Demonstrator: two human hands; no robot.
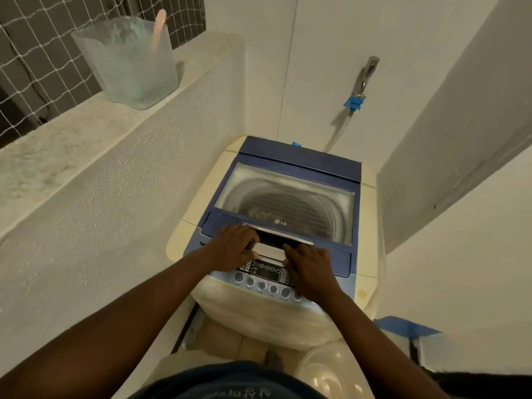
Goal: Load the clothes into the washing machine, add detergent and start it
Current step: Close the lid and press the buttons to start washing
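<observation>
A cream top-loading washing machine (365, 180) with a blue lid (293, 156) stands in a narrow corner. The lid is down, and through its window (285, 203) I see the drum with some brownish clothes at the bottom. My left hand (233, 249) rests flat on the lid's front edge, fingers over the silver handle (270, 249). My right hand (309, 267) lies flat beside it, partly covering the control panel (266, 272) and its row of round buttons. Neither hand holds anything.
A frosted plastic tub (129, 61) with a pink-handled scoop stands on the concrete ledge (72, 133) at left, in front of netting. A tap (365, 76) with a blue hose connector is on the back wall. A pale bucket (331, 370) sits on the floor by my feet.
</observation>
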